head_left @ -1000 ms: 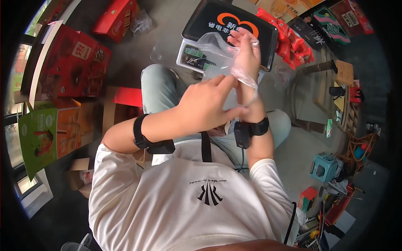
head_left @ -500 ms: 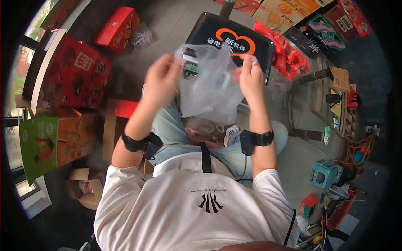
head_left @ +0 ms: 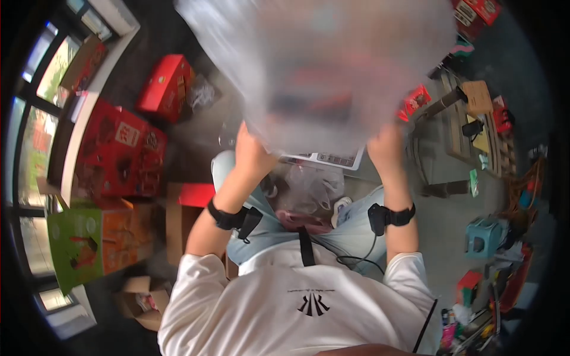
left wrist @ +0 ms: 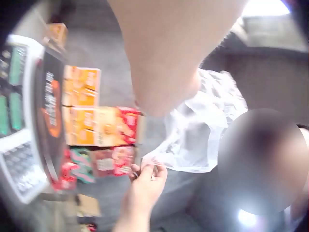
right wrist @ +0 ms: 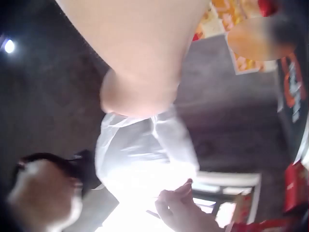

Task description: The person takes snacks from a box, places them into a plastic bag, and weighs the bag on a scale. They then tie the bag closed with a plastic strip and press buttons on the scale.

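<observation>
A translucent plastic bag is spread wide between the two raised hands, in front of the chest. My left hand grips the bag's edge at the left. At the right my right hand holds the opposite edge; in the left wrist view its fingers pinch the bag's rim. Light shines through the film in the right wrist view, where the bag hangs open between the hands. A white scale with a black pan sits beyond, mostly hidden behind the bag in the head view.
Another crumpled plastic bag lies on the floor between the legs. Red cartons and a green and orange carton stand at the left. On the right are a wooden frame, a blue stool and scattered tools.
First the left hand worked at the bag around the right wrist. Then both hands took the bag's edges, and now they have raised it, spread wide, over the scale in view.
</observation>
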A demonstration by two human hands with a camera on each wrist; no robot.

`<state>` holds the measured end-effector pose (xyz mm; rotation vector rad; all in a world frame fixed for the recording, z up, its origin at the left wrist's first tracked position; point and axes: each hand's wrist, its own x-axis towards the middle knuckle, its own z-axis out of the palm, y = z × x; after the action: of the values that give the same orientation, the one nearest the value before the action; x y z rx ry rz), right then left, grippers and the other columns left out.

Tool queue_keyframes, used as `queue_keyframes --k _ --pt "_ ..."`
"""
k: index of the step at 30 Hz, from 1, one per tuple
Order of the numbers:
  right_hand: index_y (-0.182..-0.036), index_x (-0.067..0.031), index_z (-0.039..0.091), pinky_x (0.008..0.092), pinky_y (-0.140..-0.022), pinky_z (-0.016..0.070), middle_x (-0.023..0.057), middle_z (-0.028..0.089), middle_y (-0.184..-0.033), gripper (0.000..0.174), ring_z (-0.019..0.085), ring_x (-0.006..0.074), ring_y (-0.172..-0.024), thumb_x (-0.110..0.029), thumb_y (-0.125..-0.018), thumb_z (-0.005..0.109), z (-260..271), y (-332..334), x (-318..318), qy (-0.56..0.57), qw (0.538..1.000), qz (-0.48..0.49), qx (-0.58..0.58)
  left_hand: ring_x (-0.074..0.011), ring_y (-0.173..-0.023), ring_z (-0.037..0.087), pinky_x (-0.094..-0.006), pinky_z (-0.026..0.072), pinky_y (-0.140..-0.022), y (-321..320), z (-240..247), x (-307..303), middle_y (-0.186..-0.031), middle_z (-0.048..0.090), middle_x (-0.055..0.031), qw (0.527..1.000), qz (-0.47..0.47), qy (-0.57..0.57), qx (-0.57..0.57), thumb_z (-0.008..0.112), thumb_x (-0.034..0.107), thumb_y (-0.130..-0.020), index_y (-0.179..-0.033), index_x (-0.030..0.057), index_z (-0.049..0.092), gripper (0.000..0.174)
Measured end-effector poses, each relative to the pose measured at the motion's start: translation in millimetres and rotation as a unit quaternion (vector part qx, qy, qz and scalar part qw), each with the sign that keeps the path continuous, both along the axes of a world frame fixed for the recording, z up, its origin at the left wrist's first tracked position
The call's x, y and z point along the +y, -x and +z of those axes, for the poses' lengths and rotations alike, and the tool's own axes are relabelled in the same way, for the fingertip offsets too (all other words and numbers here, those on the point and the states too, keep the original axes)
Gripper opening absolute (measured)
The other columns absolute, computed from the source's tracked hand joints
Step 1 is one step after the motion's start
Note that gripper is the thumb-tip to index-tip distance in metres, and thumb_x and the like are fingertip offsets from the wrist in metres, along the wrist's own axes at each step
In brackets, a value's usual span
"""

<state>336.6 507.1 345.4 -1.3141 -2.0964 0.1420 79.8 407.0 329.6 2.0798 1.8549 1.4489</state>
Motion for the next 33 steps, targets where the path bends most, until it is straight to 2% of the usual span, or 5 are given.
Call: queue_keyframes --k 4,7,18,24,33 --pt "-0.108 -0.0008 0.056 0.0294 -0.069 0.0509 0.0107 0.065 -0.092 0.02 0.063 0.0164 -0.083 -0.006 -0.089 0.057 -76.6 -9.5 21.9 0.171 0.885 0.066 0.427 -0.0335 -0.071 0.063 -0.0366 0.0491 -0.065 6.7 -52.8 20.7 -0.077 0.064 -0.0174 0.994 0.032 0.029 -0.096 0.062 0.005 -0.076 -0.094 -0.0024 0.059 0.02" --pt "-0.11 -0.0018 0.057 0.0282 -0.074 0.0507 0.0078 0.064 -0.095 0.023 0.062 0.0132 -0.085 -0.008 -0.088 0.059 -111.2 -16.0 37.0 0.187 0.903 0.044 0.383 -0.0092 -0.063 0.051 -0.0271 0.042 -0.058 -15.3 -39.1 16.5 -0.068 0.059 -0.0077 0.951 0.022 0.151 -0.269 0.061 0.011 -0.086 -0.084 -0.0014 0.054 0.015" --pt "-0.11 -0.0025 0.055 0.0297 -0.081 0.048 0.0084 0.061 -0.103 0.029 0.058 0.0146 -0.092 -0.015 -0.086 0.063 -130.2 -67.6 110.0 0.239 0.815 -0.051 0.525 -0.0076 -0.074 0.054 -0.0232 0.0449 -0.07 -33.2 -71.2 40.6 -0.079 0.061 -0.0018 0.883 -0.059 0.204 -0.419 0.056 0.019 -0.095 -0.091 0.0019 0.058 0.017" --pt "-0.107 -0.0049 0.055 0.0437 -0.097 0.0387 0.0162 0.053 -0.122 0.039 0.048 0.0314 -0.115 -0.029 -0.08 0.069 -157.1 -92.8 180.4 -0.027 0.974 -0.148 0.172 -0.0114 -0.073 0.056 -0.0269 0.047 -0.07 -43.0 -66.1 40.9 -0.08 0.057 -0.0021 0.789 -0.068 0.265 -0.55 0.053 0.017 -0.095 -0.089 0.0061 0.055 0.012" --pt "-0.109 -0.0161 0.057 0.05 -0.098 0.032 0.0105 0.042 -0.135 0.044 0.042 0.0337 -0.12 -0.038 -0.075 0.073 -193.7 -87.3 184.6 0.021 0.982 -0.179 -0.054 -0.0111 -0.074 0.053 -0.0279 0.0457 -0.071 -48.8 -52.7 34.4 -0.082 0.055 -0.0015 0.735 -0.057 0.269 -0.619 0.049 0.015 -0.095 -0.09 0.0083 0.053 0.009"
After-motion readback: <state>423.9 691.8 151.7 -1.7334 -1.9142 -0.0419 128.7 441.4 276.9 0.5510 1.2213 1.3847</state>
